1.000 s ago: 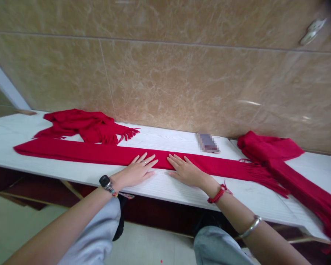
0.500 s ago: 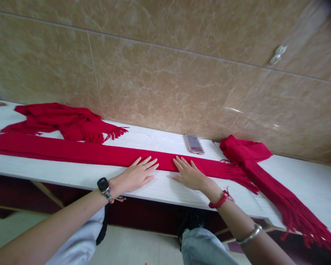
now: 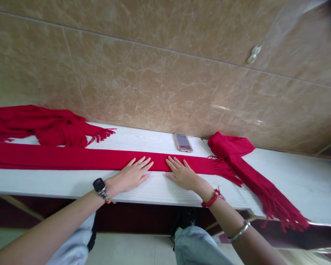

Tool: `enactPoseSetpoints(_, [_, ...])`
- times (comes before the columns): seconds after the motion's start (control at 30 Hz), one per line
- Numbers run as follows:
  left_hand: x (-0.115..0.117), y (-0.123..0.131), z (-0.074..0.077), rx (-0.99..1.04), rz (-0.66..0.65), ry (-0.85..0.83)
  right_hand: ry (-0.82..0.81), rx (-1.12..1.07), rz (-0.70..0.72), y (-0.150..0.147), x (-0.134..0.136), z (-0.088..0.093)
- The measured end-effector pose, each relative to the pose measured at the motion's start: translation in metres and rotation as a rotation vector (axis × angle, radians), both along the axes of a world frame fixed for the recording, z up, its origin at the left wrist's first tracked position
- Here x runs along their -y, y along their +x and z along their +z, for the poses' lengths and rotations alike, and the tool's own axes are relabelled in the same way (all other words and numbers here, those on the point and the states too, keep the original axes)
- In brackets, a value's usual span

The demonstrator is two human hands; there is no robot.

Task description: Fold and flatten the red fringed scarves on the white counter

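Note:
A long red scarf [image 3: 79, 159] lies folded into a flat strip along the white bench top, its fringe spread at the right end. My left hand [image 3: 132, 175] rests palm down on the scarf's near edge, fingers stretched out. My right hand [image 3: 182, 173] lies flat a short way to the right, fingertips on the same scarf and thumb on the white surface. A stretch of red cloth shows between the two hands. The scarf's left end runs out of view.
A crumpled red scarf [image 3: 52, 125] lies at the back left. Another red scarf [image 3: 251, 175], loosely folded, sits at the right with its fringe over the front edge. A phone [image 3: 183, 142] lies near the tiled wall [image 3: 143, 81]. The white bench top [image 3: 292, 176] extends right.
The view has shifted right, so the scarves, phone and wall socket appear farther left. Both hands stay flat on the folded scarf, with little change against it.

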State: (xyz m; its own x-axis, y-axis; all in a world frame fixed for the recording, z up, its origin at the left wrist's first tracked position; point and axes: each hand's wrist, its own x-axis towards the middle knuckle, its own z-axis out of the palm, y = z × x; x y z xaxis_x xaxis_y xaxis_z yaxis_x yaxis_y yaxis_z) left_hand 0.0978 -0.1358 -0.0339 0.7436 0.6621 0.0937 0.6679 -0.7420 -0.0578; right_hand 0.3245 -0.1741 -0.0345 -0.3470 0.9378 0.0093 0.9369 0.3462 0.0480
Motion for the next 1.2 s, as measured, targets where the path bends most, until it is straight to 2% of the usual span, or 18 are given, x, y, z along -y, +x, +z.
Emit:
enactPoseSetpoints(0.17, [-0.001,0.016,0.008,0.091,0.065,0.038,-0.017,0.040,-0.107,0.046,0.012,-0.001])
enactPoseSetpoints(0.33, [0.007,0.047,0.013,0.112,0.233,0.194,-0.016,0.125,-0.229,0.089,0.024,-0.001])
enactPoseSetpoints(0.47, [0.011,0.066,0.010,0.077,0.340,0.271,-0.005,0.189,-0.276,0.130,0.034,-0.008])
enactPoseSetpoints(0.53, [0.008,0.070,0.006,0.086,0.343,0.299,0.011,0.214,-0.301,0.146,0.039,-0.012])
enactPoseSetpoints(0.6, [0.004,0.073,0.001,0.120,0.238,0.309,0.051,0.205,-0.343,0.155,0.041,-0.014])
enactPoseSetpoints(0.7, [-0.004,0.078,-0.007,0.185,0.008,0.261,0.156,0.102,-0.394,0.146,0.036,-0.010])
enactPoseSetpoints(0.77, [-0.008,0.080,-0.012,0.201,-0.065,0.193,0.200,0.012,-0.342,0.126,0.028,-0.005])
enactPoseSetpoints(0.9, [-0.013,0.082,-0.017,0.167,-0.082,0.110,0.122,-0.137,-0.087,0.081,0.009,0.000])
enactPoseSetpoints(1.0, [-0.012,0.082,-0.016,0.139,-0.076,0.107,0.040,-0.167,0.057,0.065,0.002,-0.001])
enactPoseSetpoints(1.07, [-0.011,0.082,-0.015,0.128,-0.075,0.103,0.020,-0.163,0.079,0.064,0.003,-0.004])
enactPoseSetpoints(1.2, [-0.009,0.082,-0.014,0.131,-0.066,0.073,0.007,-0.144,0.024,0.082,0.011,-0.009])
